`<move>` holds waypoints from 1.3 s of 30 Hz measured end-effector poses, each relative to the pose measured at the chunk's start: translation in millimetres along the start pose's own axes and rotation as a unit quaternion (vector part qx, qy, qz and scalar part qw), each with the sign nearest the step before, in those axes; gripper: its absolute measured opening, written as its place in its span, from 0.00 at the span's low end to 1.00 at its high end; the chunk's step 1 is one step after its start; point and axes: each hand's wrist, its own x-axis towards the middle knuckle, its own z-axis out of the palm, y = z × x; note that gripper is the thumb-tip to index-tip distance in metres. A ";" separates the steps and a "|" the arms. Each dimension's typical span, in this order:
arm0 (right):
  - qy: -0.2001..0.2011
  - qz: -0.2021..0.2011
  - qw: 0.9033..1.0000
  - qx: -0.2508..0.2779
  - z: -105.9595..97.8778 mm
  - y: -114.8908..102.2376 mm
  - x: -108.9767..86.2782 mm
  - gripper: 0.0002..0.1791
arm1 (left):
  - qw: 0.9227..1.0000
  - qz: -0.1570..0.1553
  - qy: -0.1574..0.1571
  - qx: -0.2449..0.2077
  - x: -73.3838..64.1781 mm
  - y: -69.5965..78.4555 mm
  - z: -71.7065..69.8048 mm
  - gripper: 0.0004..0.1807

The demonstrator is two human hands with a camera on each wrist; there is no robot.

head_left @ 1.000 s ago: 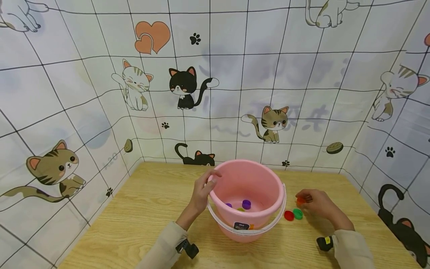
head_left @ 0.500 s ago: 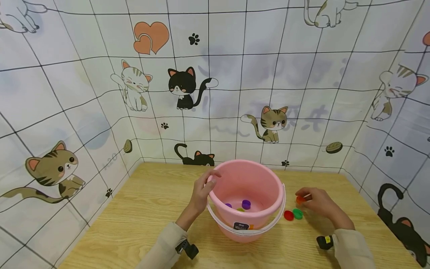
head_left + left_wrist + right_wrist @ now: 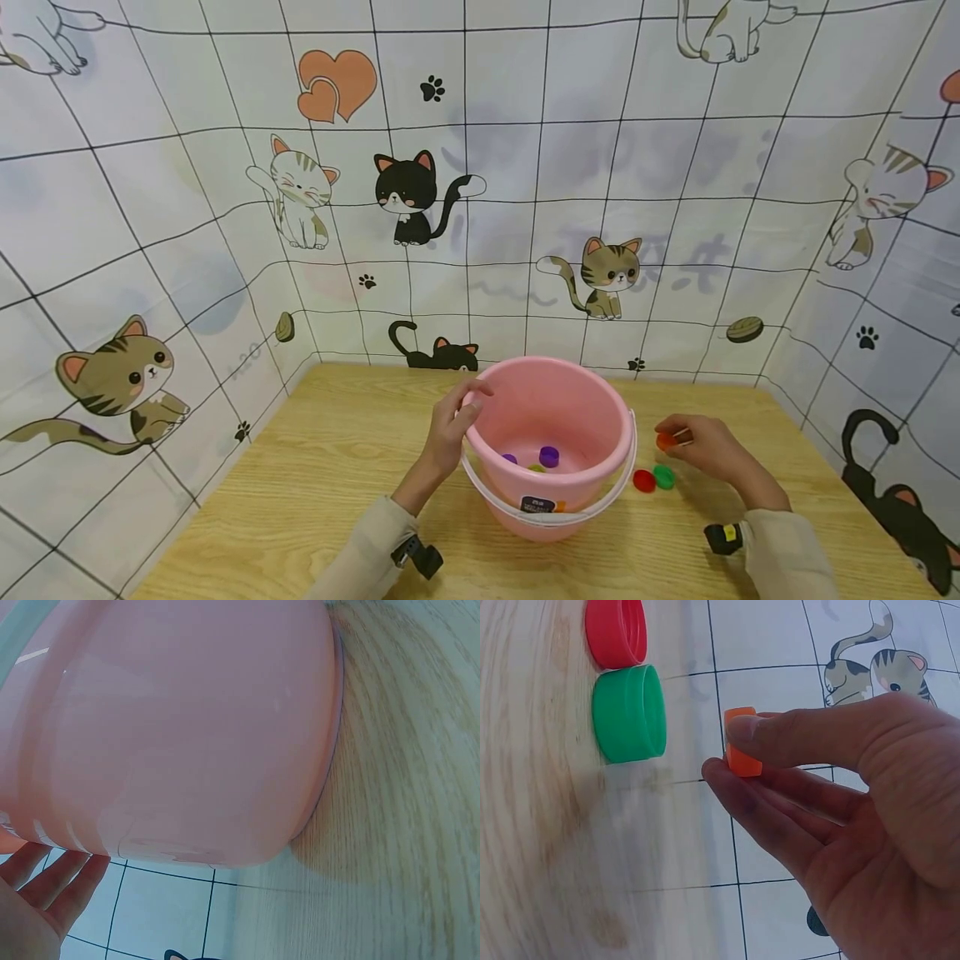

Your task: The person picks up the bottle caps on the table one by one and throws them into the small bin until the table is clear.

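A pink bucket (image 3: pixel 558 400) stands on the table, its white handle (image 3: pixel 551 518) hanging down at the front. My left hand (image 3: pixel 450 421) grips its rim on the left side; in the left wrist view the fingers (image 3: pixel 56 881) lie against the outer wall. Right of the bucket, my right hand (image 3: pixel 708 450) pinches an orange bottle cap (image 3: pixel 742 742) between thumb and fingers. Close by on the tabletop, a green bottle cap (image 3: pixel 630 714) and a red bottle cap (image 3: pixel 616 631) sit side by side. A purple cap (image 3: pixel 549 457) lies inside the bucket.
Another purple cap (image 3: pixel 510 458) and a yellow-green one (image 3: pixel 537 468) show partly over the bucket's front rim. The wooden table (image 3: pixel 337 467) ends at a cat-printed tiled backdrop (image 3: pixel 502 167) at the back and both sides.
My right hand has raised the orange cap slightly and shifted a little left and away from me. My left hand and the bucket have stayed where they were.
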 end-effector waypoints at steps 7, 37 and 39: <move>0.003 -0.015 1.000 -0.007 -2.4 -4.6 0.1 0.16 | 1.000 -0.003 -0.003 -0.005 -0.1 0.8 0.0 0.18; -0.003 -0.022 1.000 -0.005 -10.0 -21.9 -0.5 0.17 | 1.000 0.006 -0.005 -0.011 0.4 -0.2 -0.3 0.19; -0.002 -0.023 1.000 -0.006 -10.3 -22.6 -0.7 0.17 | 1.000 0.005 -0.007 -0.012 0.1 0.0 -0.5 0.19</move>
